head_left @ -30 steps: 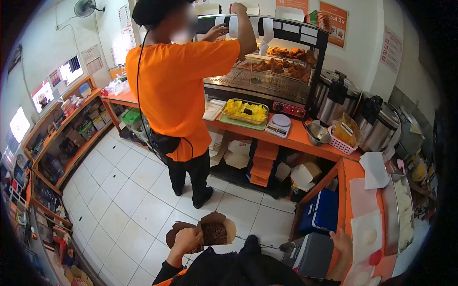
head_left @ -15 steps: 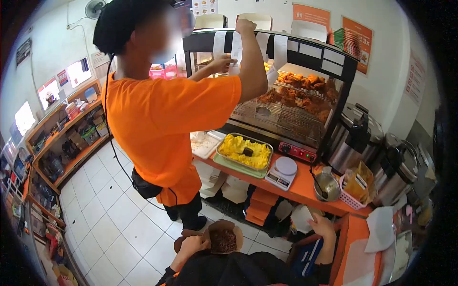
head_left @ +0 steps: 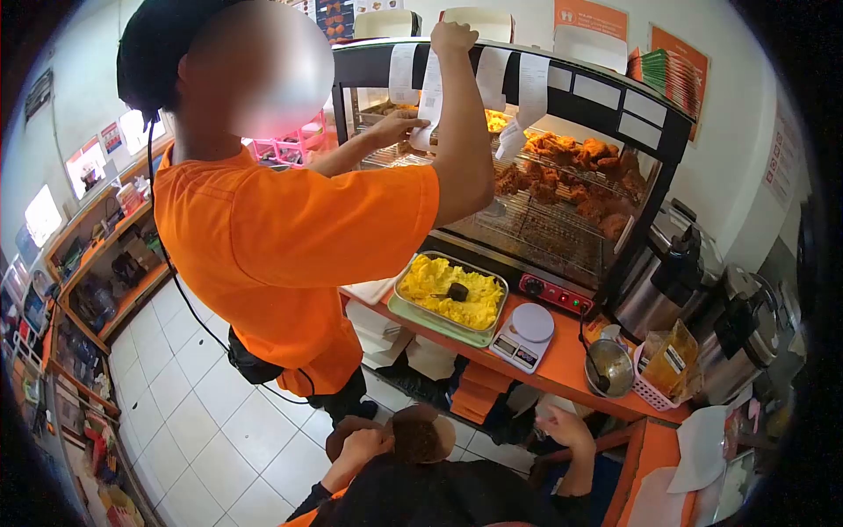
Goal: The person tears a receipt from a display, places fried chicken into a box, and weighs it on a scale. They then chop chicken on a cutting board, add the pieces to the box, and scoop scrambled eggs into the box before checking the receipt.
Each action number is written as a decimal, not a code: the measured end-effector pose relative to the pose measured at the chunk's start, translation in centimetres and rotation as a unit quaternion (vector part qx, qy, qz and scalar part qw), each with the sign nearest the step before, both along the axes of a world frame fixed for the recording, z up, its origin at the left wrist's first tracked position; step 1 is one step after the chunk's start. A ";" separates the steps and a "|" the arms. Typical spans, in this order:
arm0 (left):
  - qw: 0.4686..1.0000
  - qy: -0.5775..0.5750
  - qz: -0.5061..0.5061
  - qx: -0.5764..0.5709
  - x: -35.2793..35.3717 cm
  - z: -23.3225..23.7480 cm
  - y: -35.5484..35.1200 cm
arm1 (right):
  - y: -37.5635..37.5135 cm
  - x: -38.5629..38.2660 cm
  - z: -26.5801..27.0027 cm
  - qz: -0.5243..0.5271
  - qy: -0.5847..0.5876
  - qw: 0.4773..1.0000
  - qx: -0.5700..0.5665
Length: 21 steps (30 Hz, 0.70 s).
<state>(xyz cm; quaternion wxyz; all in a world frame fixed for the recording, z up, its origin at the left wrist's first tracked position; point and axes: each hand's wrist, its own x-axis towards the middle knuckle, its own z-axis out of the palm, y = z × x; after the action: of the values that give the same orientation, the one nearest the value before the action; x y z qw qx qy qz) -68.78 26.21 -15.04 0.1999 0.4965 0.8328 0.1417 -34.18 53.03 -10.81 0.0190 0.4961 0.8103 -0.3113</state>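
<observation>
My left hand (head_left: 364, 446) grips the side of an open brown paper food box (head_left: 444, 436), low in front of my body. Dark brown food (head_left: 414, 439) lies inside the box, in shadow. Off to the right, my right hand (head_left: 566, 429) is raised at the counter's edge with its fingers apart. A white thing (head_left: 575, 407), partly hidden, shows just behind those fingers. On the counter ahead are a metal tray of yellow food (head_left: 421, 279) with a dark handle in it, a white kitchen scale (head_left: 523, 337) and a metal bowl (head_left: 620, 369) with a ladle.
A co-worker in an orange shirt (head_left: 290, 237) stands at front left, handling a paper receipt (head_left: 430, 101) on the heated display case (head_left: 562, 277) of fried chicken. Large metal dispensers (head_left: 663, 285) and a pink basket (head_left: 651, 393) stand to the right. Tiled floor (head_left: 211, 422) runs left.
My right hand has come off the white thing it was touching, and its fingers have spread. The view has shifted slightly closer to the counter. My left hand still holds the box.
</observation>
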 end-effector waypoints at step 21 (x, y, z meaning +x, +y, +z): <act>0.996 0.027 -0.079 0.037 0.8 -0.1 6.5 | -0.9 5.7 0.4 -0.079 -0.052 0.995 0.019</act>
<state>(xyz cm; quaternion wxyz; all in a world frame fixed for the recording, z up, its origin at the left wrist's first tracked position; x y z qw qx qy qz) -67.97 32.75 -15.14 0.1697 0.5716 0.7900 0.1430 -28.48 52.10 -10.45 0.0267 0.5741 0.7724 -0.2703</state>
